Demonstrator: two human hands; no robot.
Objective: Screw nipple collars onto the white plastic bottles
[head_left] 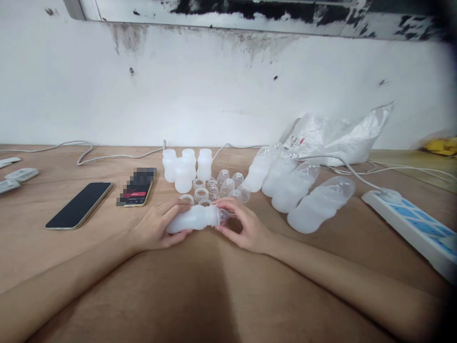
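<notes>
My left hand [157,228] grips a white translucent baby bottle [191,220] that lies sideways just above the wooden table [214,295]. My right hand [246,227] pinches a clear teat [226,216] at the bottle's neck. Just beyond my fingers sit several white screw rings [200,194] and clear teats and caps [228,186]. Behind them stand several empty upright bottles [183,169].
Several assembled capped bottles [303,195] lie in a row at the right, before a plastic bag [342,136]. Two phones [80,205] [137,188] lie at the left. A white power strip [410,224] and cables [117,155] cross the table's right and back.
</notes>
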